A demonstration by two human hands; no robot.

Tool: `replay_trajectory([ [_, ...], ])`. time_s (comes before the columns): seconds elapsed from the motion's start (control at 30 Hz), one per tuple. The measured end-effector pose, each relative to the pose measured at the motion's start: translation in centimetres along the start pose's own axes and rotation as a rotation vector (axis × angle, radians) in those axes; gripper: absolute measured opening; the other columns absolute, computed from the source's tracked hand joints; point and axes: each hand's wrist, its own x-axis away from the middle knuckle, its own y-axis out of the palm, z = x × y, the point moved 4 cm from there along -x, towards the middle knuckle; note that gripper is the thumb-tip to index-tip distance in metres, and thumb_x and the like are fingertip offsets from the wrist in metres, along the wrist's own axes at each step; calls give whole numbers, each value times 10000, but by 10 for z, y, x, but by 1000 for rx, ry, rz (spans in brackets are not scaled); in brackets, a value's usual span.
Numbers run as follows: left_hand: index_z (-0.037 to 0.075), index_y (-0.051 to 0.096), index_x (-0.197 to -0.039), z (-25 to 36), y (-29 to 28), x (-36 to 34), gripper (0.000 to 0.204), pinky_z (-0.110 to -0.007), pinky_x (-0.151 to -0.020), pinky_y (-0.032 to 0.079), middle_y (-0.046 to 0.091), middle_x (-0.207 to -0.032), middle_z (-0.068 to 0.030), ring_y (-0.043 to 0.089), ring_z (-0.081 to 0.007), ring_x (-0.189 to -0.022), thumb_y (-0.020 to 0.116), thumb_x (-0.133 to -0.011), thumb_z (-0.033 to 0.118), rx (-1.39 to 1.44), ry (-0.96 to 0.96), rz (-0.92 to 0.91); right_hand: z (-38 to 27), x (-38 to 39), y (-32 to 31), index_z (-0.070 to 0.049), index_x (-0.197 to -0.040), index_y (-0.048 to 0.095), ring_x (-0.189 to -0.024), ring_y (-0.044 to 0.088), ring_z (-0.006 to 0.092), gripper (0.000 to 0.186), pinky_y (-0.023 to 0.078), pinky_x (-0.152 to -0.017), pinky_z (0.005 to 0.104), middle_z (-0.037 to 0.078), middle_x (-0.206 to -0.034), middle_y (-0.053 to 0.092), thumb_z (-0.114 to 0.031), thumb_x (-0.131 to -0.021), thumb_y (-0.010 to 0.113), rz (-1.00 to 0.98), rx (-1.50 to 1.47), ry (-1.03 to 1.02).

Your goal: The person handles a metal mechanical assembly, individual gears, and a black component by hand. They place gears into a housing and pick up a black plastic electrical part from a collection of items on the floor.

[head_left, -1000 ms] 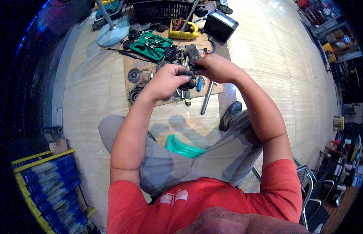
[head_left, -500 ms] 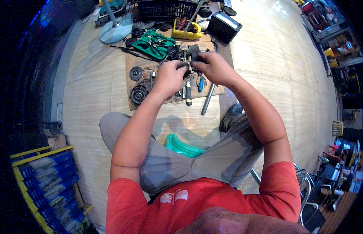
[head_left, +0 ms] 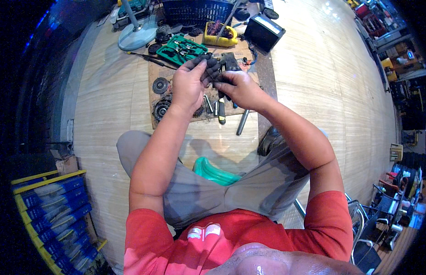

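Head — yellow-black handle — on cardboard, person's side of hands

Nothing I can actually read here, tbh. The cardboard sheet has some faint orange print toward its right edge, too small to make out. The black battery by the cardboard's far right corner has a pale label strip on top, also a blur. The red T-shirt nearer than the cardboard has a white chest emblem, too fuzzy.
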Motion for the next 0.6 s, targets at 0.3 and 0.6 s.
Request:
replay_trajectory([
  [0.3, -21, 606, -1052, 5, -4, -2, 126, -382, -822, 594, 690, -988, -173, 700, -275, -897, 540, -959, 32, 95, 0, 14, 0, -5, 0, -2, -952, 666, -750, 641, 354, 224, 501, -698, 429, 229, -813, 649, -214, -882, 657, 42, 35, -68],
  [0.6, -21, 607, -1048, 5, -9, -5, 123, -388, -802, 596, 689, -986, -170, 699, -275, -884, 540, -955, 24, 132, -4, 14, 11, -11, 8, 4, -975, 666, -715, 641, 295, 234, 501, -686, 407, 219, -798, 648, -211, -884, 659, 2, -32, -21],
])
